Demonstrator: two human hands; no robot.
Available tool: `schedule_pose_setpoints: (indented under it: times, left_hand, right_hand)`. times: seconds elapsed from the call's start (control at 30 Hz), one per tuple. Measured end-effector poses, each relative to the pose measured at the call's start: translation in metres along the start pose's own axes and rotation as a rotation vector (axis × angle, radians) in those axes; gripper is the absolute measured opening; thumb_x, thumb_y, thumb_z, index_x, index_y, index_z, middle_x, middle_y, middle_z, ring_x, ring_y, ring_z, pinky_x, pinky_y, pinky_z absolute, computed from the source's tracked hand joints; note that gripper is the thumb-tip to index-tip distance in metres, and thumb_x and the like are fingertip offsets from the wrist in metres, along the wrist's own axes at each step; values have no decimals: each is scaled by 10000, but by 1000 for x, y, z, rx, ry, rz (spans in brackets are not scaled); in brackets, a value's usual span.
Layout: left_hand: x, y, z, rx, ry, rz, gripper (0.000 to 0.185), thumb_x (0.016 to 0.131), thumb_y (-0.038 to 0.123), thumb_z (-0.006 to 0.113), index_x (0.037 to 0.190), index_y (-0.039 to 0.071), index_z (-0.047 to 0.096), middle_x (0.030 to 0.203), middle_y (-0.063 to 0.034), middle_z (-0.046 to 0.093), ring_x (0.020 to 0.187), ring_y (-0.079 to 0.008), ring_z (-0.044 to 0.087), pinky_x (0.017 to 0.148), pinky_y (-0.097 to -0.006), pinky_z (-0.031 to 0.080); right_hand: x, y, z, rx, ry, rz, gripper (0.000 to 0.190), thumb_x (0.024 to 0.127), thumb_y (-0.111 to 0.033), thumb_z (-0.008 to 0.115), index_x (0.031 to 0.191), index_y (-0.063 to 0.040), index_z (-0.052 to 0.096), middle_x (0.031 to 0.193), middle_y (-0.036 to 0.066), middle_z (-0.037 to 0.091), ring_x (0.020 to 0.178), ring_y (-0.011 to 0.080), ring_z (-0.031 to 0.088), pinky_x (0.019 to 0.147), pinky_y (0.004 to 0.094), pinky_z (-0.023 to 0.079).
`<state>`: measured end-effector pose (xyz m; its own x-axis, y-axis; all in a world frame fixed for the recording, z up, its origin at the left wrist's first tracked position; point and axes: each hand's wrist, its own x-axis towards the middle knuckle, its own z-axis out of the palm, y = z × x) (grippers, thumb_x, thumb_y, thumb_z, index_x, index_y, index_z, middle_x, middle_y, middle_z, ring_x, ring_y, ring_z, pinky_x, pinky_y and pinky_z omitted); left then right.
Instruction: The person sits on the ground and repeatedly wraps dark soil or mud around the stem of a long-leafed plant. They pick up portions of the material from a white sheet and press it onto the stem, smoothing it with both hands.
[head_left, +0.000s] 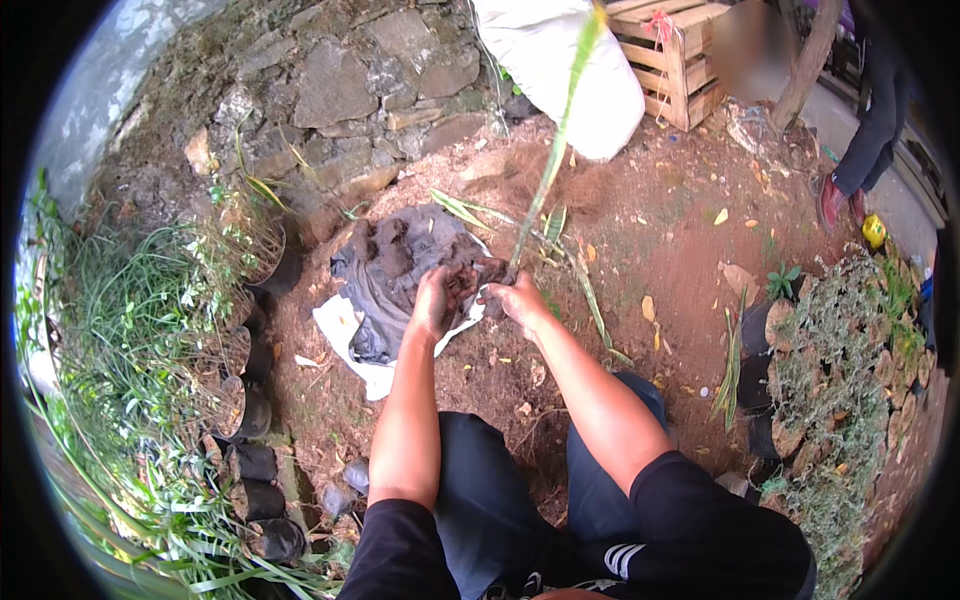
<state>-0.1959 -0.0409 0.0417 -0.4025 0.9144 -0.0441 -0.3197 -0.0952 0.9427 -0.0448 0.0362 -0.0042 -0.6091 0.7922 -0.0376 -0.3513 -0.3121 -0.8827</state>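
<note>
A tall snake plant leaf (555, 150) stands nearly upright, its base in a dark, muddy clump (493, 271). My right hand (517, 296) grips this base with thumb and fingers. Close beside it, my left hand (444, 294) has its soil-smeared fingers curled toward the clump; whether they hold some of it is hidden. Under and beyond the hands lies a dark, wet cloth (375, 300) spread over a white sheet or sack (337, 322). Several dark lumps of soil (394, 251) rest on the cloth's far part.
Cut snake plant leaves (592, 300) lie on the bare soil. Potted plants (244, 405) line the left, and bagged plants (817, 390) the right. A stone wall (337, 82), white sack (570, 90) and wooden crate (675, 67) stand beyond. A person's legs (870, 142) show at upper right.
</note>
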Motion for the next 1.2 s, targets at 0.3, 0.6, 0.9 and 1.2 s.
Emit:
schedule_pose_setpoints:
  times: [0.3, 0.6, 0.9, 1.2]
  left_hand:
    - [-17, 19, 31, -97, 105, -57, 223, 1027, 111, 513, 1165, -61, 482, 1112, -198, 635, 972, -298, 696, 856, -392, 627]
    - [-20, 14, 62, 81, -128, -4, 301, 1031, 153, 540, 1274, -26, 538, 1261, -155, 665, 1158, -242, 648, 1015, -368, 509]
    - [-38, -15, 114, 713, 44, 273, 362, 989, 178, 561, 1262, -50, 625, 1148, -195, 721, 1045, -247, 687, 960, -367, 503]
    - [-43, -34, 119, 840, -108, 413, 435, 976, 172, 506, 1343, -61, 525, 1259, -330, 615, 1236, -458, 567, 1057, -476, 434]
  right_hand:
    - [-6, -9, -11, 31, 18, -110, 337, 898, 19, 652, 1223, -48, 593, 992, 125, 729, 804, 207, 732, 686, 324, 621]
    - [0, -11, -12, 63, 11, -354, 500, 1050, -471, 437, 1123, -30, 661, 1032, 73, 694, 1007, 175, 628, 958, 342, 453]
    - [-8, -21, -26, 263, 140, -269, 523, 1070, -501, 404, 1183, -43, 630, 1087, 69, 677, 961, 172, 635, 865, 329, 503]
    - [-10, -26, -33, 375, 125, -227, 560, 1045, -593, 424, 1215, -90, 601, 1074, 25, 612, 1011, 160, 570, 932, 339, 457]
